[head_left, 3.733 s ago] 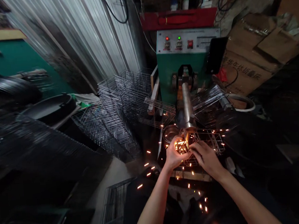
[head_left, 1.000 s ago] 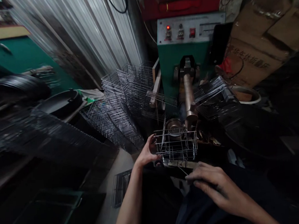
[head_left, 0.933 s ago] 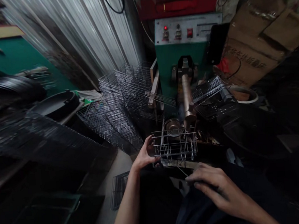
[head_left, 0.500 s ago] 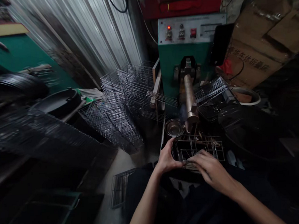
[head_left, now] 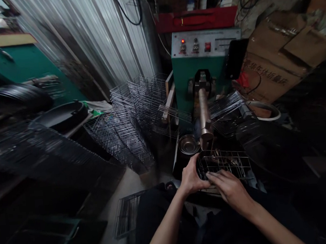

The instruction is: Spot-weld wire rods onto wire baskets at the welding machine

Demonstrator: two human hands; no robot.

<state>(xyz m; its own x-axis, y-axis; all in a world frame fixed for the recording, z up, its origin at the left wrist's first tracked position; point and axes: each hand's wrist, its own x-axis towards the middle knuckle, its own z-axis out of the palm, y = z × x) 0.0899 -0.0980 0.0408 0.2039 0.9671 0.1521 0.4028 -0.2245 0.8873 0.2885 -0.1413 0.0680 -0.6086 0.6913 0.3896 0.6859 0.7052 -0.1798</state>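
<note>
Both my hands are at a wire rack (head_left: 239, 159) in front of the welding-type machine's metal arm (head_left: 204, 115). My left hand (head_left: 193, 177) grips the rack's left end, its thumb along the near side and its fingers at the far corner. My right hand (head_left: 231, 189) bends over the rack's near edge, fingertips close to my left thumb; part of its grip is hidden. The rack lies just below the tip of the metal arm; I cannot tell if they touch. A round metal dish (head_left: 188, 145) sits beyond my left hand.
The green machine (head_left: 180, 76) carries a lit red lamp and a dark phone-like slab (head_left: 236, 59). Stacked wire racks (head_left: 122, 136) stand to the left, with loose metal wires (head_left: 228, 104) right of the arm. A cardboard box (head_left: 276, 62) leans at the back right.
Both hands and the wire rack have shifted slightly right relative to the machine, with the rack tilted differently. The camera view has also moved, so the machine appears lower.
</note>
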